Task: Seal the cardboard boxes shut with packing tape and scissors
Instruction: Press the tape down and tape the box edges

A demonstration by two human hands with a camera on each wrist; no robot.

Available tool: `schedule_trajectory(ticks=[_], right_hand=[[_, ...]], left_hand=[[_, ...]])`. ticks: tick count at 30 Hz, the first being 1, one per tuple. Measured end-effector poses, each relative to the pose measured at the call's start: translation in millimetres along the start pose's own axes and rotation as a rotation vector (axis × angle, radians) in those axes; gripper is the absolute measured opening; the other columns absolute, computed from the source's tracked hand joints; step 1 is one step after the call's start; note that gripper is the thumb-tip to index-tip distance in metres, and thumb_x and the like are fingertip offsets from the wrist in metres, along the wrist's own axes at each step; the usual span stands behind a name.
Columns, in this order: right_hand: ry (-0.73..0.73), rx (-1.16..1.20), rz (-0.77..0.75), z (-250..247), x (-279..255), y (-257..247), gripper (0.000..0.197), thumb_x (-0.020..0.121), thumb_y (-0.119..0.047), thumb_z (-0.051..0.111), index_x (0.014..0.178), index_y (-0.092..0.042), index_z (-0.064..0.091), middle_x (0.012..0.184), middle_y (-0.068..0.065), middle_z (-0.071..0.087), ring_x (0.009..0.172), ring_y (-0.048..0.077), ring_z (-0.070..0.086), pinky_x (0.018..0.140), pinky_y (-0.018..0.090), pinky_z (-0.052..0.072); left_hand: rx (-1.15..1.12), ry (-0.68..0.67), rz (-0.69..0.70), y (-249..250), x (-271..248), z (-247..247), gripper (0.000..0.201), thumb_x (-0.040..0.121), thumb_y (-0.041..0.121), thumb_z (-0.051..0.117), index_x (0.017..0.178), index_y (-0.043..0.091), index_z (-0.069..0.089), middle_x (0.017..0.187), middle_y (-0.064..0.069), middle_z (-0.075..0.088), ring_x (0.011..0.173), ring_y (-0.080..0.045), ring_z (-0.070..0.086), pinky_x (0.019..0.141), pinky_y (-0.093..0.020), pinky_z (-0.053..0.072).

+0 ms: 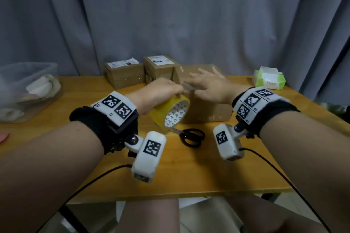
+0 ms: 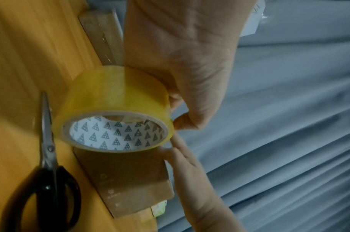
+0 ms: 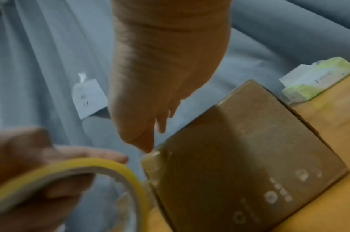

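Observation:
My left hand [image 1: 170, 91] grips the yellow packing tape roll [image 1: 170, 112] from above, just left of the large cardboard box [image 1: 206, 108]. A clear strip of tape [image 1: 190, 86] runs from the roll onto the box top. There my right hand [image 1: 204, 79] lies with fingers spread, pressing the strip down. The left wrist view shows the tape roll [image 2: 114, 100] in my left hand [image 2: 180, 66], with the box [image 2: 130, 175] beyond. In the right wrist view my right hand [image 3: 150, 119] touches the box [image 3: 249, 157] at its top edge. Black-handled scissors [image 1: 191, 136] lie on the table, held by neither hand.
Two smaller labelled boxes [image 1: 124, 75] [image 1: 159, 68] stand behind the large one. A green tissue pack [image 1: 269, 78] sits at the back right, a clear plastic bin [image 1: 26, 91] at the left. Grey curtain hangs behind the wooden table [image 1: 189, 172].

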State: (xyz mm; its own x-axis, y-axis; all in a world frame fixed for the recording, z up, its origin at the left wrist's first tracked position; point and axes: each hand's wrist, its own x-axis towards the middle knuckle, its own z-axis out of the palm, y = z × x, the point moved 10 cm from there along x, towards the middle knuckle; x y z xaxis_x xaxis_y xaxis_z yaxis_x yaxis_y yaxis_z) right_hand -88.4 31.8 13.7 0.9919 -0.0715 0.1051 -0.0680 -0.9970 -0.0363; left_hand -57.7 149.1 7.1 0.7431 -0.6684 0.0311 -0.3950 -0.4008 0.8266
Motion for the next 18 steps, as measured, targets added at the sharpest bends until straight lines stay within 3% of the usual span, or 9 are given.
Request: schedule_trajectory(ticks=[2,5,7,9,11,13,16,18], right_hand=[[-0.122,-0.125,-0.017,23,6,-2,0.051,0.101,-0.044,0.029,0.150,-0.042,0.014,0.161,-0.009,0.010,0.148,0.019,0.004,0.116,0.049,-0.010],[-0.049,-0.097,0.058,34,4,-1,0.048,0.102,-0.047,0.016,0.150,-0.045,0.009,0.161,-0.008,0.009,0.147,0.023,0.010,0.116,0.053,0.001],[0.032,-0.094,0.126,28,-1,-6,0.048,0.101,-0.049,0.014,0.149,-0.044,0.019,0.157,-0.005,0.023,0.141,0.028,0.020,0.112,0.056,0.011],[0.055,-0.107,0.181,14,1,-10,0.048,0.100,-0.052,0.017,0.143,-0.043,0.034,0.147,0.001,0.037,0.133,0.032,0.028,0.107,0.055,0.021],[0.066,-0.152,0.160,-1,10,-15,0.046,0.099,-0.055,0.024,0.132,-0.039,0.052,0.137,0.007,0.044,0.127,0.032,0.036,0.102,0.048,0.030],[0.118,-0.183,0.076,-6,18,-22,0.046,0.097,-0.055,0.032,0.118,-0.025,0.060,0.126,0.008,0.051,0.119,0.029,0.043,0.097,0.041,0.034],[0.095,0.034,0.104,11,25,-15,0.052,0.095,-0.059,0.033,0.119,-0.014,0.045,0.125,0.010,0.052,0.120,0.029,0.047,0.101,0.043,0.033],[-0.010,0.022,0.186,27,31,-5,0.066,0.092,-0.067,0.023,0.140,-0.020,0.030,0.147,0.009,0.040,0.138,0.030,0.032,0.112,0.055,0.015]], left_hand=[[0.067,0.019,0.034,-6,-2,-11,0.027,0.086,0.032,0.062,0.093,0.007,0.070,0.092,-0.003,0.067,0.081,-0.016,0.059,0.066,-0.024,0.044],[0.204,0.058,0.063,-18,-6,-27,0.037,0.079,0.047,0.070,0.101,0.017,0.066,0.086,0.007,0.065,0.079,-0.005,0.058,0.065,-0.022,0.044],[0.317,0.069,0.071,-23,-8,-30,0.035,0.080,0.044,0.069,0.106,0.022,0.062,0.087,0.005,0.065,0.077,-0.008,0.059,0.065,-0.024,0.046],[0.423,0.083,0.112,-21,-8,-30,0.032,0.084,0.039,0.063,0.112,0.024,0.059,0.100,0.001,0.066,0.084,-0.014,0.062,0.072,-0.029,0.050],[0.490,0.098,0.142,-18,-11,-30,0.029,0.086,0.037,0.057,0.113,0.026,0.056,0.090,0.000,0.065,0.064,-0.012,0.057,0.058,-0.028,0.046],[0.566,0.124,0.167,-16,-12,-32,0.031,0.087,0.040,0.055,0.114,0.025,0.057,0.083,0.000,0.064,0.056,-0.010,0.053,0.051,-0.027,0.042],[0.623,0.147,0.196,-16,-8,-38,0.038,0.088,0.052,0.053,0.116,0.027,0.060,0.096,0.001,0.067,0.074,-0.010,0.061,0.064,-0.026,0.046],[0.645,0.127,0.209,-19,-4,-36,0.045,0.090,0.054,0.050,0.126,0.029,0.058,0.121,0.001,0.063,0.106,-0.015,0.059,0.077,-0.023,0.041]])
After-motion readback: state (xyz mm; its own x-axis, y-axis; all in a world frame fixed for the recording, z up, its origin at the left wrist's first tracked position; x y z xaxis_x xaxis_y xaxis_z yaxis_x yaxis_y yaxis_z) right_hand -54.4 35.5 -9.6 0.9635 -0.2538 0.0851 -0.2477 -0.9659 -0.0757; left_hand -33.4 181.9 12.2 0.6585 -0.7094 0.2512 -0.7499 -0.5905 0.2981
